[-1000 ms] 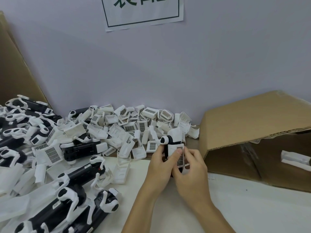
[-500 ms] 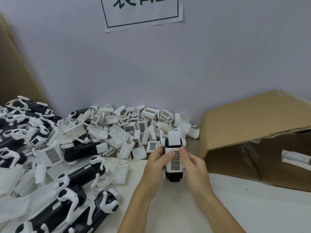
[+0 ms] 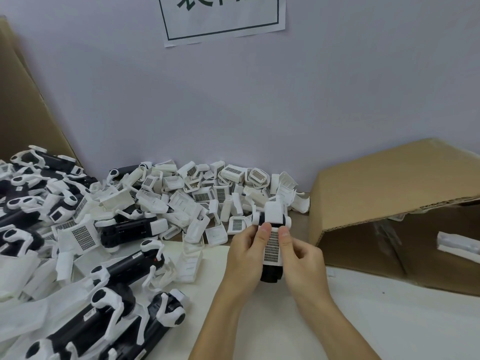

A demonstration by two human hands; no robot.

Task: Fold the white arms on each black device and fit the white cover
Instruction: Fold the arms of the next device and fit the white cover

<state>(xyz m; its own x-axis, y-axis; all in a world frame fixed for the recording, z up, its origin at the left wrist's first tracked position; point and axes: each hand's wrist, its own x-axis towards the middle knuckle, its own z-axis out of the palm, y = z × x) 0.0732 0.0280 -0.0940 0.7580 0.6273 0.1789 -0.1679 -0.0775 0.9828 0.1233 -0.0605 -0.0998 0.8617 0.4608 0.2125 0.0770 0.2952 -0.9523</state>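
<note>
Both hands, left hand (image 3: pixel 246 255) and right hand (image 3: pixel 301 258), keep a closed grip on the black device (image 3: pixel 270 274), thumbs pressing its white cover (image 3: pixel 272 245); cardboard box (image 3: pixel 389 183) at three o'clock.

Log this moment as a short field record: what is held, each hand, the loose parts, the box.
held item: black device with white cover on its top face, above the table
left hand: grips the device's left side, thumb on the cover
right hand: grips the right side, thumb on the cover
loose covers: heaped against the wall
unfinished devices: piled at left, arms unfolded
cardboard box: at right, on its side
</note>
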